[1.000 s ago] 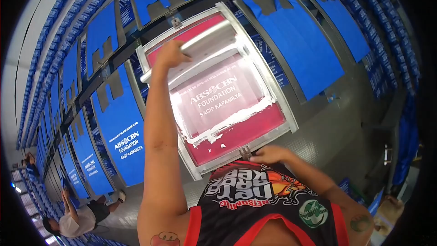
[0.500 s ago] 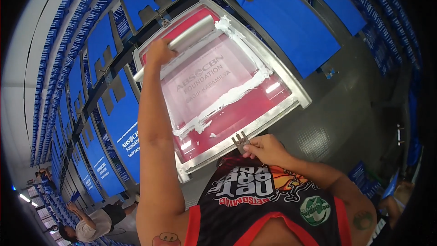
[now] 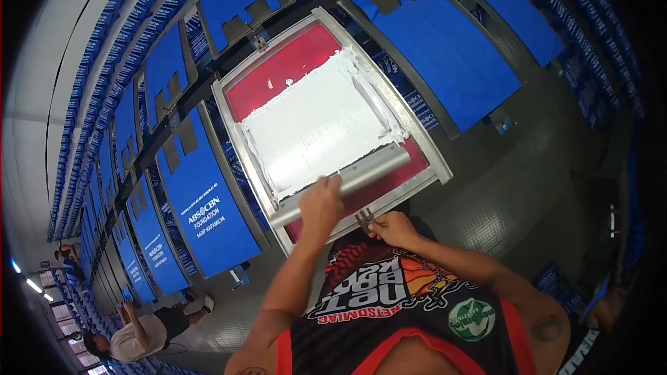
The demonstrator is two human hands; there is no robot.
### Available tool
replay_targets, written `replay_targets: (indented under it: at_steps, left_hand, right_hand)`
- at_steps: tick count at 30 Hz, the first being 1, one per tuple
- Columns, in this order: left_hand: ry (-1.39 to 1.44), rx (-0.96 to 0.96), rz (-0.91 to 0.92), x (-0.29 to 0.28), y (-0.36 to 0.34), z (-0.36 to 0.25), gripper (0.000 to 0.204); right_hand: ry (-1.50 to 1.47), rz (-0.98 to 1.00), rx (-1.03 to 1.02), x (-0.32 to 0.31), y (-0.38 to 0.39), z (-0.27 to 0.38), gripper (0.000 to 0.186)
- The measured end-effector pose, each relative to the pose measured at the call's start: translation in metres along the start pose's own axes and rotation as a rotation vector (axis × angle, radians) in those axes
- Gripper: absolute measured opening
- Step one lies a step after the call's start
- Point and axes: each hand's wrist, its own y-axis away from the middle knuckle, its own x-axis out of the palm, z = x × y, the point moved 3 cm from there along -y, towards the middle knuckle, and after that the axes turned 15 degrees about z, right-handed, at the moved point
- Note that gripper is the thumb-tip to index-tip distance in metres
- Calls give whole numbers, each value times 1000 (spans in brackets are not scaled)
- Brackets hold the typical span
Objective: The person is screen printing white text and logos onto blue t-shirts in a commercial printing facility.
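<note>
My left hand (image 3: 321,201) is closed around a long metal squeegee (image 3: 379,171), which lies across the near part of a screen-printing frame (image 3: 417,192). Thick white ink (image 3: 319,125) covers the middle of its mesh in a broad rectangle, with ridges at the sides. Bare red mesh (image 3: 285,62) shows beyond the ink and in a strip nearer me. At the frame's near edge, my right hand (image 3: 394,228) pinches a small pronged metal piece (image 3: 365,219); whether it is fixed to the frame I cannot tell.
Blue fabric pieces lie on boards in rows on both sides, such as a printed one (image 3: 208,208) at left and a plain one (image 3: 445,48) at right. Hanging rows of blue printed pieces (image 3: 104,62) line the far left. Another person (image 3: 135,337) is at lower left.
My left hand has drawn the squeegee from the far part of the screen toward me. White ink now covers the lettering that showed in the mesh. My right hand keeps its pinch.
</note>
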Motion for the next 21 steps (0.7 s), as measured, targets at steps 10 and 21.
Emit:
replay_targets:
  at_steps: [10, 21]
  left_hand:
    - [-181, -53, -190, -6, -148, 122, 41]
    - [419, -376, 200, -103, -51, 149, 51]
  right_hand:
    - [54, 49, -25, 9, 4, 12, 23]
    - [365, -185, 22, -111, 16, 79, 50]
